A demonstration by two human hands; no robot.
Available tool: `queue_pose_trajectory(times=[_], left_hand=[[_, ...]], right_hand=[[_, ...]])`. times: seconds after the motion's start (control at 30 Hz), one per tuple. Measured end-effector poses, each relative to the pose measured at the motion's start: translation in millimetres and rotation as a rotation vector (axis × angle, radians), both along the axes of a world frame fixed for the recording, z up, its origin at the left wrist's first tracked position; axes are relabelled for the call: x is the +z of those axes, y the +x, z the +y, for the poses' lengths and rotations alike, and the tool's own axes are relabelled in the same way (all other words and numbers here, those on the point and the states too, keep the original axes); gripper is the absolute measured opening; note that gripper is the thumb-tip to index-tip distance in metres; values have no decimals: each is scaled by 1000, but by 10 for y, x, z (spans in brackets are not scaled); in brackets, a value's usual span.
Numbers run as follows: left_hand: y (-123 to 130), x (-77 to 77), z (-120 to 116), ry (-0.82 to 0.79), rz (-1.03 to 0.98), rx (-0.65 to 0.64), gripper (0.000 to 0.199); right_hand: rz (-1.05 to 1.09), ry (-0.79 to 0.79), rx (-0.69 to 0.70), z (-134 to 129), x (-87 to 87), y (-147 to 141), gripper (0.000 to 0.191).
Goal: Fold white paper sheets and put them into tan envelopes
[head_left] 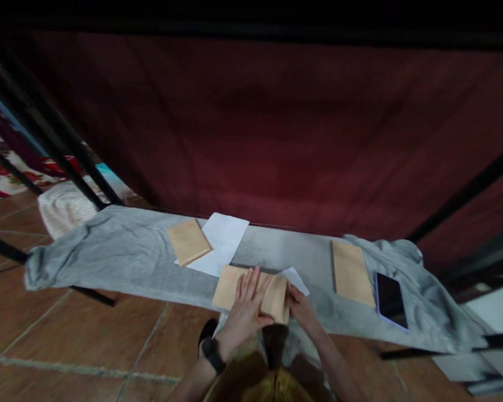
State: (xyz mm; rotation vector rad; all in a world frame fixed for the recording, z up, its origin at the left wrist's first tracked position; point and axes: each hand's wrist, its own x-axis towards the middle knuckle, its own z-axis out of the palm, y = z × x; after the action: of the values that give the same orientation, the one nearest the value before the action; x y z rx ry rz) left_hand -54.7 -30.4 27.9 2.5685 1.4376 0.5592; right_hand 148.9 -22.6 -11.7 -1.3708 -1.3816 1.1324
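A piece of folded brown paper [227,286], like an envelope or bag, lies at the front edge of the cloth-covered bench. Its right part is bent up in a curl. My left hand [247,298], with a dark watch on the wrist, rests flat on it, fingers stretched out. At the raised right end, my right hand [300,307] grips the paper, its fingertips partly hidden behind it. A white sheet [295,279] sticks out just behind my right hand. Left of the hands, a smaller brown paper packet [188,241] lies partly over a larger white sheet [226,240].
Grey cloth [126,245] covers the long, narrow bench and bunches at both ends. To the right lie a flat brown paper piece [352,273] and a dark-screened phone [391,300]. A dark red panel [268,128] rises behind the bench; black bars stand at both sides.
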Motion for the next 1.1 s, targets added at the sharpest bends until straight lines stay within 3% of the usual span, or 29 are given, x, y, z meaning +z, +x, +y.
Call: queue_pose_trajectory(times=[0.13, 0.27, 0.43, 0.6, 0.77, 0.83, 1.03, 1.1], left_hand=[[-113, 28, 238, -88, 127, -58, 124], [-55, -96, 289, -192, 150, -137, 134], [52, -232, 216, -142, 143, -134, 127], [121, -176, 173, -75, 134, -109, 110], [154, -149, 150, -33, 114, -73, 106], [155, -164, 153, -28, 111, -60, 107], [133, -193, 109, -11, 121, -109, 106], [118, -202, 29, -7, 125, -141, 105]], right_hand=[[-68, 29, -26, 71, -12, 187, 24], [-90, 14, -58, 100, -26, 260, 20], [-146, 10, -96, 98, -36, 303, 17], [-229, 27, -194, 71, -1, 310, 21], [-321, 198, -355, -7, 154, 266, 25], [-257, 176, -284, -30, 241, 247, 25], [34, -69, 127, -101, 440, 328, 21], [116, -121, 151, -150, 470, 379, 20]])
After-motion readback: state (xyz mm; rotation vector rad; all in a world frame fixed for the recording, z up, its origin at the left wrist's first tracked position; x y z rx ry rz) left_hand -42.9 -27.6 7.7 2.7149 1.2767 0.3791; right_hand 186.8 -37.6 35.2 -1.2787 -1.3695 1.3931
